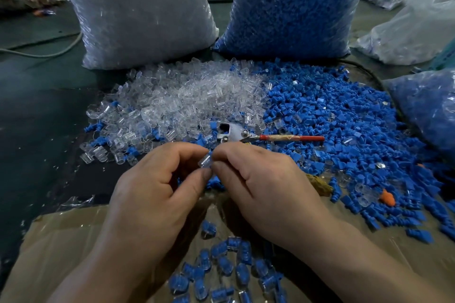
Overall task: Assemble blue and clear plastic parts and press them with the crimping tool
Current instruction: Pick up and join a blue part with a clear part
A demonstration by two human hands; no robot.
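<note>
A small clear part (pixel 205 161) sits in mid-air at the centre of the view, pinched from both sides. The left hand (pixel 157 184) grips it between thumb and forefinger, and the right hand (pixel 261 184) does the same from the other side, so the fingertips of the two hands nearly meet around it. A trace of blue shows at its upper end; whether a blue part is seated inside cannot be told.

Just beyond the hands lies the crimping tool (pixel 236 132) on the scattered parts, untouched, with its metal head to the left and its red handle pointing right. Behind it spread two heaps that touch in the middle: the heap of clear parts (pixel 187 96) on the left and the heap of blue parts (pixel 332 118) on the right.

Below the wrists, a cluster of assembled pieces (pixel 226 263) — blue inside clear — rests on a sheet of cardboard (pixel 61 241) laid over the dark worktop (pixel 37 106).

At the back stand two full plastic sacks side by side: the bag of clear parts (pixel 142 7) and the bag of blue parts (pixel 295 5). A single orange piece (pixel 387 198) lies among the blue ones at the right.
</note>
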